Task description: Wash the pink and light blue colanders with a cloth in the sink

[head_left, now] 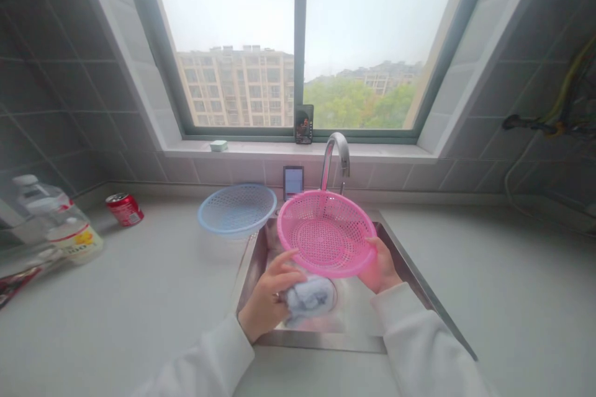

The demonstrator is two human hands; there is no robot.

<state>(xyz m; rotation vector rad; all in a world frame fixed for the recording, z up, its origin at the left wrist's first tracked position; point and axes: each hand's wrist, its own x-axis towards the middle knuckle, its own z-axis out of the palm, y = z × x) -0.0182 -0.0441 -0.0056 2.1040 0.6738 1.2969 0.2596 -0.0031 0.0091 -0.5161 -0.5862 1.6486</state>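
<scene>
On the clear plastic bottle at the left edge of the frame, a label with a red band and yellow fruit is shown, bearing what appears to be "100", though the print is blurred. White lettering is carried by the red aluminium can beside it, too small to be read, as is the print on the black upright pack at the window's centre post. Below that pack, a dark-framed device with a pale screen is propped against the grey tiles. A round, pink, perforated plastic colander is held tilted over the stainless-steel sink, at the centre of the frame, in front of the curved chrome faucet. Its right rim is gripped by the right hand, closed with the thumb over the edge. A crumpled, soft white-and-grey cloth is held below the colander by the left hand, partly closed, with the index finger extended toward the colander's lower-left rim; whether contact is made cannot be told. A shallow, pale-blue latticed colander is seen left of the sink on the smooth white countertop.
</scene>
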